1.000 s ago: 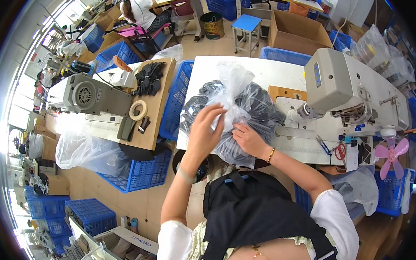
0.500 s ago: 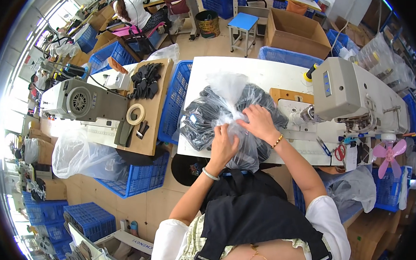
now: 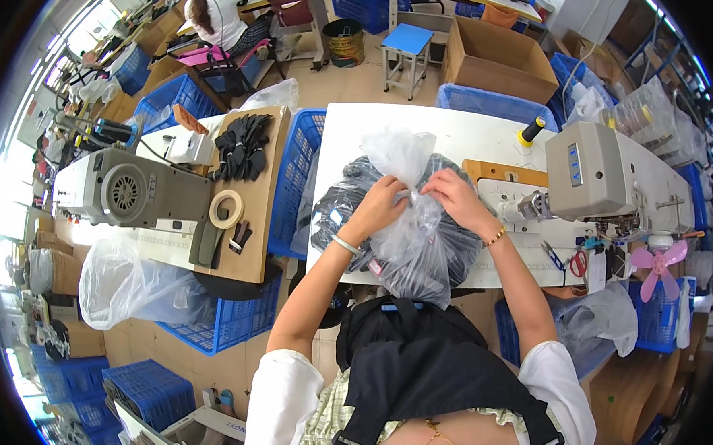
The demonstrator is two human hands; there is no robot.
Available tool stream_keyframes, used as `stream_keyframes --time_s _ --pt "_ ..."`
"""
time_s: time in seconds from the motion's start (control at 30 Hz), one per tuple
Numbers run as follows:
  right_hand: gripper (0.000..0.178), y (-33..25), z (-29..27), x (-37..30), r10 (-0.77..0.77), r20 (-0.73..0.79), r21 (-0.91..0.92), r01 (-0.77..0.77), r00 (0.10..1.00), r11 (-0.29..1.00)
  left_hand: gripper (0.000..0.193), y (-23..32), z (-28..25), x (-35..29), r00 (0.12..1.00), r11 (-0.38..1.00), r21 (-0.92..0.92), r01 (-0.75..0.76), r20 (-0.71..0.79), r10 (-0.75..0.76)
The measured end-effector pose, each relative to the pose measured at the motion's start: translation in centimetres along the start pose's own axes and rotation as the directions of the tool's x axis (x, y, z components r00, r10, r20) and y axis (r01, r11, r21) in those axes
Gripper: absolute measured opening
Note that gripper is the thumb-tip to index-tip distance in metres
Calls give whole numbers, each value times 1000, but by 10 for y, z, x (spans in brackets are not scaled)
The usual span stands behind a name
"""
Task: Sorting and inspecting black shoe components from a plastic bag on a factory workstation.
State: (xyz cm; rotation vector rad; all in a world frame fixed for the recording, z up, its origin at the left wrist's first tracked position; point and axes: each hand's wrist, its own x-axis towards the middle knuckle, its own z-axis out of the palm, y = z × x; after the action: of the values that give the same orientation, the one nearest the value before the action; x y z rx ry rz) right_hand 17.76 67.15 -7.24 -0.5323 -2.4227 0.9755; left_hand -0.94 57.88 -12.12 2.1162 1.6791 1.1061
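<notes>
L hand point(image 3: 381, 208) & R hand point(image 3: 462, 204) pinch clear plastic bag point(image 3: 411, 256) at gathered neck; sewing mach. point(image 3: 589, 170) to their R.

The white table point(image 3: 458, 136) carries, at its left end, a clear plastic bag point(image 3: 411, 260) full of dark pieces, which bulges past the near edge. A pale sewing machine point(image 3: 584, 172) fills the right part, with a wooden strip point(image 3: 499, 172) between it and the bag. A thread cone point(image 3: 534, 130) stands close to the far edge; red-handled scissors point(image 3: 578, 265) lie by the near edge.
</notes>
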Motion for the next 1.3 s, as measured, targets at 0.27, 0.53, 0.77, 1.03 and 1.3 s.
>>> stream_keyframes --time_s 0.27,0.53,0.77,1.03,1.3 --pt "14 -13 42 -56 -71 40 -293 80 997 953 31 11 19 -4 936 914 -201 353 95 -340" --pt "25 -33 94 -64 -68 -158 -369 5 985 930 29 20 14 -19 992 996 88 6 -126 5" --pt "36 -40 96 -66 -28 -39 -357 13 999 934 13 20 -1 -2 923 791 569 -227 384 -11" --pt "36 -50 105 -69 -122 -56 -384 91 991 919 26 -2 2 13 871 931 241 275 348 -347" --pt "21 -20 63 -85 49 -249 -64 -67 967 996 20 -22 -9 1 805 767 -300 567 397 -441"
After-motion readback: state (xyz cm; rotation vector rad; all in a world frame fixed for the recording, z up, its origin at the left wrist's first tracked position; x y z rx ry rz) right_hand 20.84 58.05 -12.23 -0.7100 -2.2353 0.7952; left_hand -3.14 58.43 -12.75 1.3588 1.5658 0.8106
